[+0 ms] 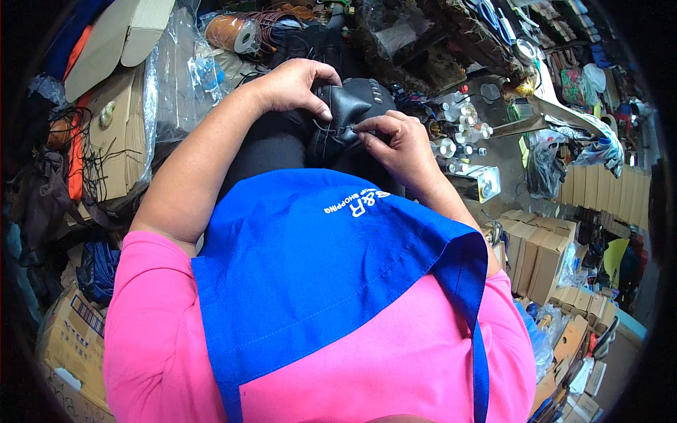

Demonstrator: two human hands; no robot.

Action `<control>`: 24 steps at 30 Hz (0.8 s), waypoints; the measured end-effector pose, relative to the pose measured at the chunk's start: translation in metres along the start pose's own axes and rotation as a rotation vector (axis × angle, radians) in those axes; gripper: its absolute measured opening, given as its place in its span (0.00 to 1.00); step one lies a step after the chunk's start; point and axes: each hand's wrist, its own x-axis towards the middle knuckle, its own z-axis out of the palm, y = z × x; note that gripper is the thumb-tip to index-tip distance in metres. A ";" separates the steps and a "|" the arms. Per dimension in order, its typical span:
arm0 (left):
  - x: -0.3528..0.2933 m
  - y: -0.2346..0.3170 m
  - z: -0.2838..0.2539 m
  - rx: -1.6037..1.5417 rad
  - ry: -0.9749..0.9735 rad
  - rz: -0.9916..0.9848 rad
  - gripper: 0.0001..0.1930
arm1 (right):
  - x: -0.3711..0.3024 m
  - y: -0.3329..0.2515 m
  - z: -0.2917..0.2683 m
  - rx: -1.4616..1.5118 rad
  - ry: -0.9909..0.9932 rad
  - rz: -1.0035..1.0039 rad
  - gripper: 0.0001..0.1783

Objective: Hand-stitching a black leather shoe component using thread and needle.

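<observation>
A black, shiny leather-like piece (347, 106), folded and curved like part of a shoe, rests over my lap on dark cloth. My left hand (300, 88) curls round its left side, thumb pressing near the lower edge and fingers over the far edge. At the piece's lower right edge, the thumb and forefinger of my right hand (400, 144) are pinched together. Whatever is between those fingertips is too small to make out. Just right of the piece, light stitches or loops show on a black part (376, 90).
Beyond my left hand lies an orange spool of cord (233, 33). Cardboard sheets (116, 134) stand at the left. Several bottles (458, 123) crowd the right, near a clear square container (479, 183). Stacked cardboard boxes (539, 247) fill the lower right.
</observation>
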 end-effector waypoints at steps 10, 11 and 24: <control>0.001 0.000 0.000 0.055 0.005 -0.017 0.28 | 0.001 0.001 0.003 -0.025 0.000 -0.018 0.07; 0.001 0.000 0.000 0.075 0.014 -0.002 0.28 | 0.001 0.004 0.006 0.007 0.004 -0.022 0.07; -0.001 -0.001 0.004 0.098 0.096 0.043 0.27 | 0.008 0.030 0.028 -0.040 0.092 -0.117 0.08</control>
